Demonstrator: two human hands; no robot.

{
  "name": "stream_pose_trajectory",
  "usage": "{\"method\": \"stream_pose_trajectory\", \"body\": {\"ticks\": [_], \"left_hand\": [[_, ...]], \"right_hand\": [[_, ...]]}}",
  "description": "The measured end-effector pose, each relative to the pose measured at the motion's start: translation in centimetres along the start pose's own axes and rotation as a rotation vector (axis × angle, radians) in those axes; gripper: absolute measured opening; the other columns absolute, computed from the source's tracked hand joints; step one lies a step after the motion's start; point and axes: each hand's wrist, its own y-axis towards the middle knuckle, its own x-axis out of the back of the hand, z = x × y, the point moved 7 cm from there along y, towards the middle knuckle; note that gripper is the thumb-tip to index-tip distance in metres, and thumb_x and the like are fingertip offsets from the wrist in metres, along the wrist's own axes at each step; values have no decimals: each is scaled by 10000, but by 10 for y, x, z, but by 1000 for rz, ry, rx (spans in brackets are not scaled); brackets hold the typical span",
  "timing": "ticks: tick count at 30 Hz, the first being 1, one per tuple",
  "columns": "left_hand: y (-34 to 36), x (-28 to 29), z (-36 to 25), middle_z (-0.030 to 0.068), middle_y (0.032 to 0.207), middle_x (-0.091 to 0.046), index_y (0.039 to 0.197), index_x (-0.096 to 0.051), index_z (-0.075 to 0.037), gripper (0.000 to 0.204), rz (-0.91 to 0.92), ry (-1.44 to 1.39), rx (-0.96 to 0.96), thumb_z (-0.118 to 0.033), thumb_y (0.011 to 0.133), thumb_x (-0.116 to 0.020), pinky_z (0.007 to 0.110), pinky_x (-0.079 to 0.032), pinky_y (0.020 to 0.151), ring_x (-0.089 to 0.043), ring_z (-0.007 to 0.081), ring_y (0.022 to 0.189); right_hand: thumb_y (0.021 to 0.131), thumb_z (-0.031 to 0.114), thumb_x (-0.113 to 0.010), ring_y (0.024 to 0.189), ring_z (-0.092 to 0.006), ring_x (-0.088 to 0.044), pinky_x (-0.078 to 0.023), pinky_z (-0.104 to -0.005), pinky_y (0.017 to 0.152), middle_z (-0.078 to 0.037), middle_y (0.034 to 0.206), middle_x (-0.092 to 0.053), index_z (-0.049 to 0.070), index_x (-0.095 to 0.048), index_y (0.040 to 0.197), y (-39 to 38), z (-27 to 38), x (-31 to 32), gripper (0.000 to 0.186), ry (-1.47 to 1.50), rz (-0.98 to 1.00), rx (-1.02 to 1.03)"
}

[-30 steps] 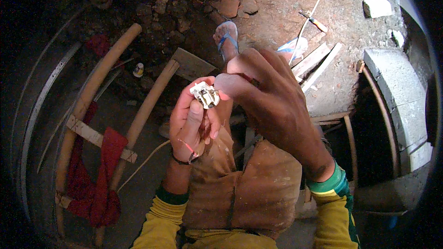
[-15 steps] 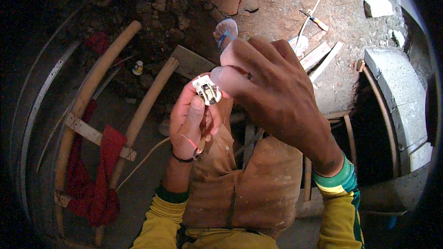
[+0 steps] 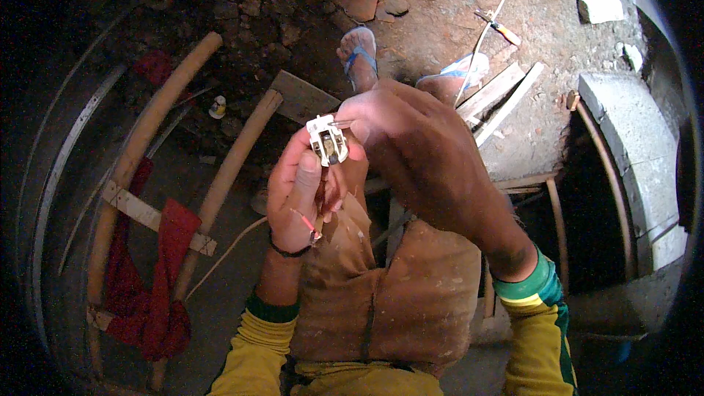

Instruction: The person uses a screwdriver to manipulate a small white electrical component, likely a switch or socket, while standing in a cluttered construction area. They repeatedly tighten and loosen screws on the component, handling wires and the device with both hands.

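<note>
A small white plastic electrical fitting [image 3: 315,126], with dark slots and metal parts inside, is held up by my left hand [image 3: 292,194]. The left thumb presses its lower left side and the fingers lie behind it. My right hand [image 3: 425,150] reaches across from the right, fingertips pinched at the fitting's upper right edge. Something thin and pale shows between those fingertips and the fitting; I cannot make out what it is. A short red wire [image 3: 303,218] with a bare end lies against my left wrist, above a dark wristband [image 3: 287,251].
A wooden ladder [image 3: 213,202] with a red cloth [image 3: 172,249] draped over it lies at left. Grey blocks [image 3: 620,125] stand at right. On the dirt floor lie a screwdriver [image 3: 506,34], a pale cable [image 3: 500,4], broken tiles [image 3: 363,6] and wood strips [image 3: 499,92].
My right hand has lowered and its fingertips have come against the fitting's upper edge. The fitting has turned slightly, its slots facing up more. My right sandal has come into fuller view.
</note>
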Motion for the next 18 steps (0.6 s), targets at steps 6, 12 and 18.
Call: {"method": "stream_pose_trajectory", "body": {"ticks": [6,12,18], "left_hand": [[1,1,-1,72,984,-660,1378,-401,36,556,17,42,-53,-399,1032,-413,160,-326,432,-408,8,491],[3,-3,-4,43,928,-656,1381,-398,49,582,10,45,-13,-414,1028,-421,160,-328,449,-396,5,488],[3,-4,-2,0,757,-586,1386,-400,43,590,18,48,12,-425,1027,-423,169,-282,459,-376,8,489]], "right_hand": [[768,33,-653,815,-286,-602,-484,-378,677,-85,908,-614,114,-595,1003,-5,12,7,256,-214,23,-25],[716,55,-662,843,-278,-573,-483,-378,672,-64,943,-561,151,-597,987,-3,16,11,295,-315,2,55],[733,102,-639,881,-291,-554,-476,-399,719,-83,981,-538,145,-591,979,4,22,11,255,-289,54,79]]}}
